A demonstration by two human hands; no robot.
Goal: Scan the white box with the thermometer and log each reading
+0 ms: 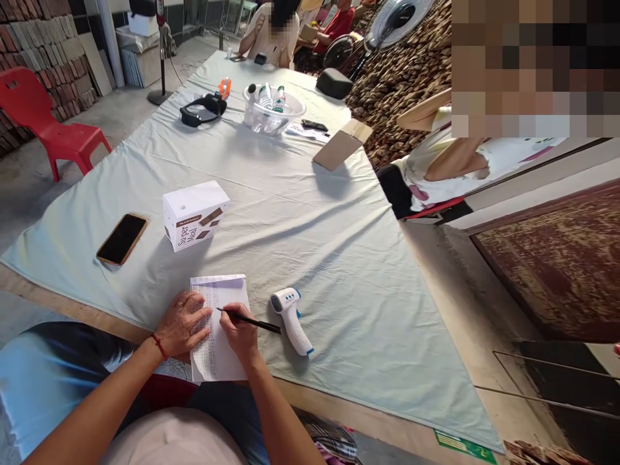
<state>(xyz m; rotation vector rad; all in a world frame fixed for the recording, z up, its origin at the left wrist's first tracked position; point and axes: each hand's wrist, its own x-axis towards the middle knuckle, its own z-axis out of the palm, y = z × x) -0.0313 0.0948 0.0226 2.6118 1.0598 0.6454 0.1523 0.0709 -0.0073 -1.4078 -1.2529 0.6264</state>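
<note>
A notepad (220,361) with rows of small writing on its left side lies at the near edge of the table. My left hand (184,323) rests flat on its left side, fingers spread, with a ring and a red bracelet showing. In my right hand (241,332) is a black pen (261,323), its tip at the page and its back end pointing right. Just right of that hand lies a white and blue infrared thermometer (293,321). Beyond the notepad stands a white "Su-per Meal" box (196,216), with a smartphone (123,239) to its left.
Farther along the cloth-covered table (290,213) are a black headset (203,110), a clear basin (274,119) of bottles, a cardboard box (342,143) and a black case (334,84). People sit at the far end and right side. A red chair (53,123) stands left.
</note>
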